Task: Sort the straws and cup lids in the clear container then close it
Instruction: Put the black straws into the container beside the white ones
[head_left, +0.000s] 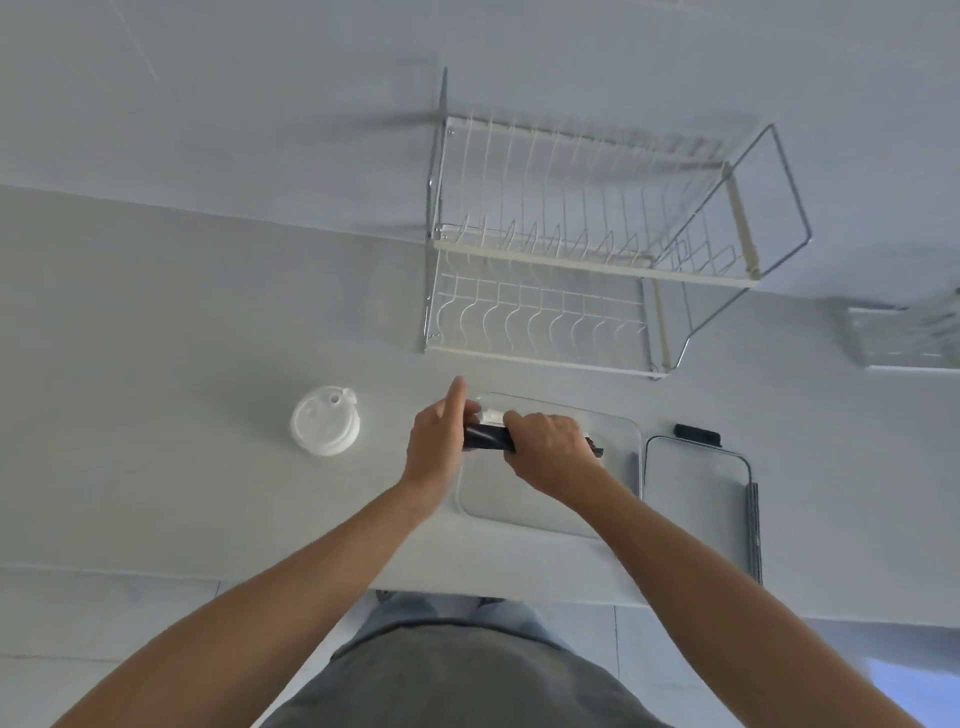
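**Straws held crosswise over the open container**

- Straws (485, 435): a dark bundle with white ends, long axis running left to right, level, hanging over the far edge of the container. Both hands are gripping it.
- Left hand (434, 451): closing round the left end of the bundle, index finger sticking straight out toward the rack.
- Right hand (550, 441): fingers curling over the middle and right part of the bundle; the right tip is poking out past the knuckles.
- Container (545, 512): clear, open, lying directly beneath the hands and a little nearer the person. The bundle's axis is looking parallel to the far wall, so a straight drop down and slightly toward the body is likely the coming move.
- Lid (698, 480): clear with a dark clip, sitting just right of the container; the right hand is nearer to it.
- Cup lids (325, 427): white stack, well apart to the left on the counter (156, 415); the left hand is nearer.
- Rack (587, 249): wire, standing behind the container.
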